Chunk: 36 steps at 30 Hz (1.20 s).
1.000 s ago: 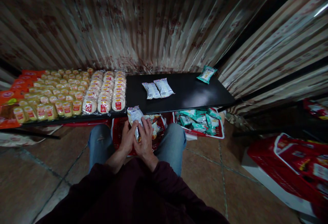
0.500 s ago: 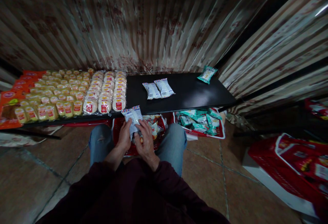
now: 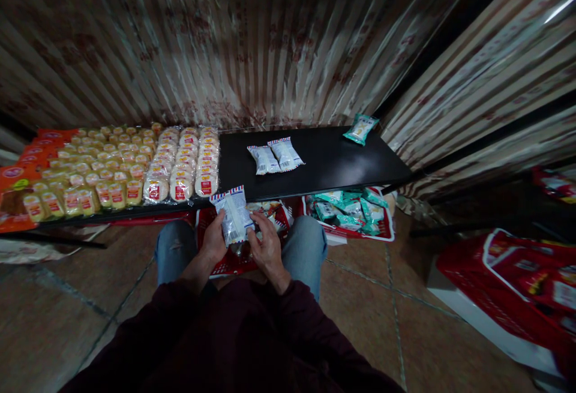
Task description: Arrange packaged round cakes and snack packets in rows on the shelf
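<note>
A white snack packet (image 3: 233, 215) with red-and-blue striped ends is held over my lap, its printed side facing up. Gripping its left edge is my left hand (image 3: 213, 242), with the thumb along the side. On the opposite edge, my right hand (image 3: 267, 245) has its fingers bent against the wrapper. Two similar white packets (image 3: 276, 156) lie side by side on the black bench (image 3: 324, 153) in front of me. Below my hands, between my knees, stands a red basket (image 3: 227, 267) of wrapped snacks, partly hidden by the hands and packet.
Rows of round wrapped cakes (image 3: 182, 165), yellow wrapped cakes (image 3: 103, 171) and orange packets (image 3: 36, 156) cover the bench's left part. A green packet (image 3: 360, 129) lies at its right end. Green packets fill another basket (image 3: 390, 225) below. A red bag (image 3: 472, 279) stands at right.
My hands have moved apart to the packet's two sides, so more of its printed face shows. The packets on the bench have stayed in place; the view has shifted slightly.
</note>
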{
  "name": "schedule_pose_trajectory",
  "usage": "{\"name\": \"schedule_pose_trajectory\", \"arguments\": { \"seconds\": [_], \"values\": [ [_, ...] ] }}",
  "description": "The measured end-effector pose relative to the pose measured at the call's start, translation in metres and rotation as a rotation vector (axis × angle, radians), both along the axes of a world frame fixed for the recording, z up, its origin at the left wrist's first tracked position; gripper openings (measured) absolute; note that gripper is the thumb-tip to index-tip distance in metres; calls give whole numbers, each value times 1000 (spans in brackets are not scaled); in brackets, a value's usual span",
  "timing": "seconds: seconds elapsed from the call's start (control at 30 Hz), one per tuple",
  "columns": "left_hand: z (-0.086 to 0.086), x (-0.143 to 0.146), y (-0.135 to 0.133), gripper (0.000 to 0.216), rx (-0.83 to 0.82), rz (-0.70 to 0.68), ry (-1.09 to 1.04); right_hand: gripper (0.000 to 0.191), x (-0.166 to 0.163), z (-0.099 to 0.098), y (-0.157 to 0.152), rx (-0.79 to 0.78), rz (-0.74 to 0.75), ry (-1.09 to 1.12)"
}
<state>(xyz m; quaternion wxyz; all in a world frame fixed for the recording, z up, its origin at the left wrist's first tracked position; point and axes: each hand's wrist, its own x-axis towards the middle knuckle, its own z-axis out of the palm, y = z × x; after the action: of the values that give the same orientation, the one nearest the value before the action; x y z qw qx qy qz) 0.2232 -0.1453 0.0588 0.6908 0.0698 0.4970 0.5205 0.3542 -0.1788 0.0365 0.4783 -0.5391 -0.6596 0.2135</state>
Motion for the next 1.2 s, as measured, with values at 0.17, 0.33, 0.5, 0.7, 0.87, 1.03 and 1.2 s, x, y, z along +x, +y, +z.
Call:
{"name": "schedule_pose_trajectory", "arguments": {
  "seconds": [0.17, 0.33, 0.5, 0.7, 0.87, 1.03, 1.2],
  "values": [
    [-8, 3, 2, 39, -11, 9, -11, 34, 6, -2, 3, -15, -5, -24],
    [-11, 5, 3, 44, 25, -7, 43, 53, 6, 4, 5, 38, 95, -200],
    [-8, 7, 2, 38, 54, 6, 40, 71, 3, 1, 5, 54, 193, -285],
    [-2, 8, -3, 48, 256, -22, 72, 70, 1, -4, 4, 40, 201, -229],
    [5, 11, -6, 41, 333, -58, 120, 60, -2, 6, 4, -30, 150, -160],
    [2, 9, -6, 40, 284, -66, 238, 76, -4, 10, 7, -143, 139, -76],
    [7, 7, -9, 48, 331, -167, 318, 81, -3, 17, 13, -252, 127, -3]
  ]
}}
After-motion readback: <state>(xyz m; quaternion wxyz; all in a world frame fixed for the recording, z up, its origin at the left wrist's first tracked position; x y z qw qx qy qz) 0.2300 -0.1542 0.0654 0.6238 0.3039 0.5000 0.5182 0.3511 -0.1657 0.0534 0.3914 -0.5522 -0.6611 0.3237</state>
